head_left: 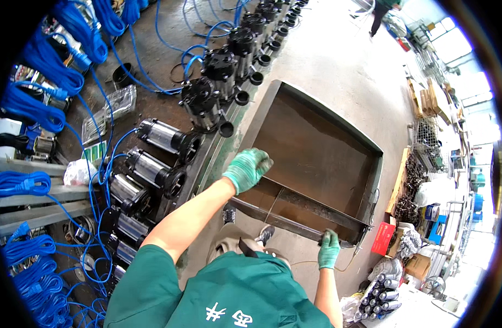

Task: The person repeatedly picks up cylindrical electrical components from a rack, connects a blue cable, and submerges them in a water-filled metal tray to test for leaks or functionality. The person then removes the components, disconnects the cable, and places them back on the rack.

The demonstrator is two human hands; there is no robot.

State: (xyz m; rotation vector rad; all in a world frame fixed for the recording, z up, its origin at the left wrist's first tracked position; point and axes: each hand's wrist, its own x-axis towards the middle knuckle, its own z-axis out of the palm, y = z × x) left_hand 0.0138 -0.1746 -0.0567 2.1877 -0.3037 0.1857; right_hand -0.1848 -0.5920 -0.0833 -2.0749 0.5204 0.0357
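Note:
A metal tank (322,123) of brownish water stands in front of me, with a crossbar (316,203) dividing off its near part. My left hand (247,169), in a green knit glove, is over the tank's left side with its fingers curled together; whatever they hold is hidden. At the near right rim is my right hand (328,250), gloved alike. Its fingers are bent in by the edge, and I cannot tell whether they grip the rim. A thin line (272,208) crosses the near section of water.
Left of the tank, upright steel and black pumps (219,74) line a bench; more pumps (152,167) lie on their sides. Coiled blue cables (51,65) hang at the far left. A red box (383,239) and a pile of metal cylinders (383,298) are at right. Another person (379,16) is far off.

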